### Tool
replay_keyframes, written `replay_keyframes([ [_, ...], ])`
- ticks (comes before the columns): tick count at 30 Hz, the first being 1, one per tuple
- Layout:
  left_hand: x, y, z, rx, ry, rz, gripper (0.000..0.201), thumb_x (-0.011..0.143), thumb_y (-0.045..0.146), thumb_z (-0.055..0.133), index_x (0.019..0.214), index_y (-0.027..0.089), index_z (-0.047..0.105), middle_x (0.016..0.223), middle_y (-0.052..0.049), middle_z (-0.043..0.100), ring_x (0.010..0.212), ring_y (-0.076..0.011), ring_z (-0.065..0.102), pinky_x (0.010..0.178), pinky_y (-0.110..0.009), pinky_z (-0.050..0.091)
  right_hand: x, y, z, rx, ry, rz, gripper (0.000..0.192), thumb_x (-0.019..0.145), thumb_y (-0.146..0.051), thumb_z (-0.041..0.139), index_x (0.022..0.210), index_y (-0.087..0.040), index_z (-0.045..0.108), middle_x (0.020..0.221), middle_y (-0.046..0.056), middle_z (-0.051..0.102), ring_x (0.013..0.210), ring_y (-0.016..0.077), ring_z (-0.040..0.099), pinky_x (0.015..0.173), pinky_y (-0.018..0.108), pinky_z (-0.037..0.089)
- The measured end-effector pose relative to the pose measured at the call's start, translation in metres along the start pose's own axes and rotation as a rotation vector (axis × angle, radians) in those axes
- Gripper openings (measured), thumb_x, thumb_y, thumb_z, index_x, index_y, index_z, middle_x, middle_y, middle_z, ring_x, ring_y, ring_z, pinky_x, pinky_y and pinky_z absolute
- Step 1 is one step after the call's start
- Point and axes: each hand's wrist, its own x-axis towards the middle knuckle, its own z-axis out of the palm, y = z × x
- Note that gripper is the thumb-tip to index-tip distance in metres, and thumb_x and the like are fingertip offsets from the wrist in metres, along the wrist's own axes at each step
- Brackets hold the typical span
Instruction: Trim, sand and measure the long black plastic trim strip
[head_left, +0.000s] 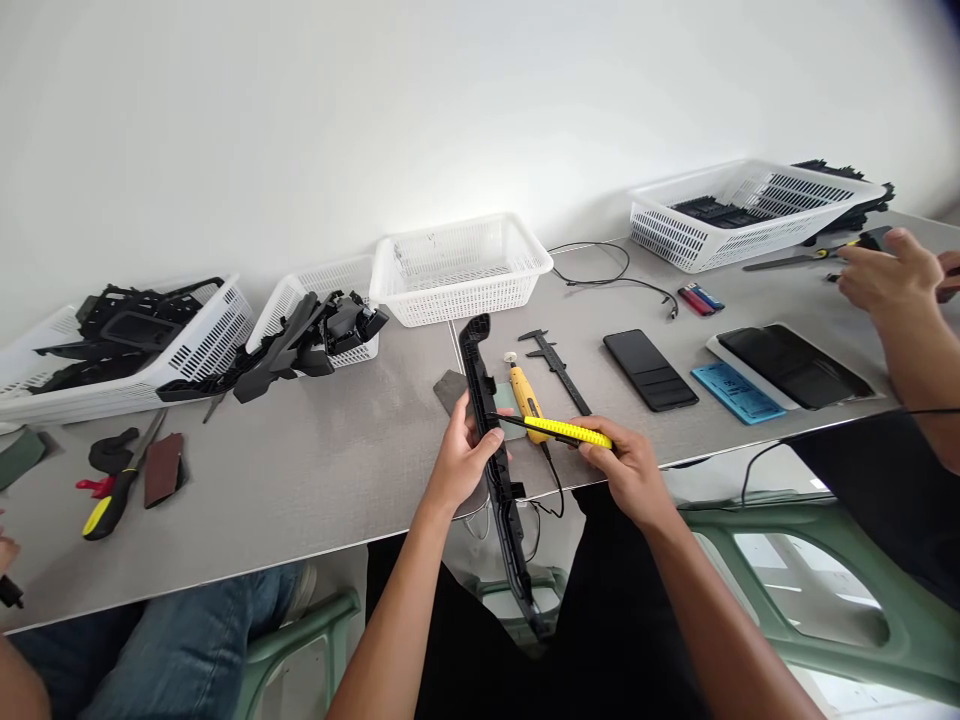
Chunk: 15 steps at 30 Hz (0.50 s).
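Observation:
My left hand point(465, 455) is closed around a long black plastic trim piece point(492, 470), held at a slant over the table's front edge. Its lower end hangs down between my knees. In my right hand point(628, 470) is a yellow-handled utility knife point(570, 432), pointing left. Its thin dark blade meets the trim piece close to my left fingers; whether it cuts in, I cannot tell. Behind the knife lies a yellow rotary tool point(525, 392) with a cord. A black caliper point(559, 370) rests to its right, and a grey sanding sheet point(450, 390) is partly hidden behind the trim piece.
White baskets point(461, 300) line the wall, some with black plastic parts point(300, 345). A phone point(649, 370) and a blue card-like object point(739, 392) lie to the right. A co-worker's hand point(889, 275) is at far right. A yellow-black handled tool point(112, 505) lies left.

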Motion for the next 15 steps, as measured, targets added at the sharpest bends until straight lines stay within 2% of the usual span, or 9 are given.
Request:
replay_keyframes([
  [3, 0.002, -0.004, 0.000, -0.021, 0.030, 0.033, 0.090, 0.095, 0.043, 0.080, 0.170, 0.030, 0.031, 0.148, -0.016, 0.071, 0.078, -0.0187, 0.078, 0.075, -0.036, 0.064, 0.000, 0.000, -0.001, -0.007, -0.040, -0.040, 0.024, 0.094, -0.036, 0.064, 0.106, -0.023, 0.080, 0.091, 0.002, 0.078, 0.075, 0.0219, 0.064, 0.069, 0.033, 0.048],
  [8, 0.001, -0.004, 0.000, -0.068, 0.062, -0.001, 0.084, 0.101, 0.039, 0.071, 0.172, 0.032, 0.027, 0.159, -0.017, 0.064, 0.098, -0.0259, 0.082, 0.080, -0.038, 0.066, -0.002, -0.003, 0.003, -0.055, -0.097, -0.081, 0.027, 0.099, -0.037, 0.065, 0.114, -0.022, 0.081, 0.111, 0.008, 0.083, 0.098, 0.0282, 0.074, 0.086, 0.037, 0.056],
  [12, 0.002, -0.006, -0.001, -0.092, 0.058, 0.004, 0.084, 0.102, 0.039, 0.071, 0.173, 0.035, 0.026, 0.163, -0.016, 0.060, 0.108, -0.0275, 0.082, 0.092, -0.043, 0.067, -0.004, -0.007, 0.008, -0.126, -0.142, -0.078, 0.031, 0.098, -0.043, 0.072, 0.121, -0.022, 0.080, 0.115, 0.009, 0.084, 0.094, 0.0278, 0.076, 0.085, 0.038, 0.058],
  [15, 0.003, -0.009, -0.002, -0.089, 0.052, 0.035, 0.087, 0.101, 0.043, 0.075, 0.172, 0.035, 0.026, 0.163, -0.017, 0.060, 0.108, -0.0267, 0.082, 0.098, -0.046, 0.066, -0.004, -0.008, 0.012, -0.168, -0.152, -0.108, 0.031, 0.100, -0.043, 0.072, 0.122, -0.023, 0.080, 0.116, 0.009, 0.085, 0.097, 0.0284, 0.078, 0.087, 0.039, 0.058],
])
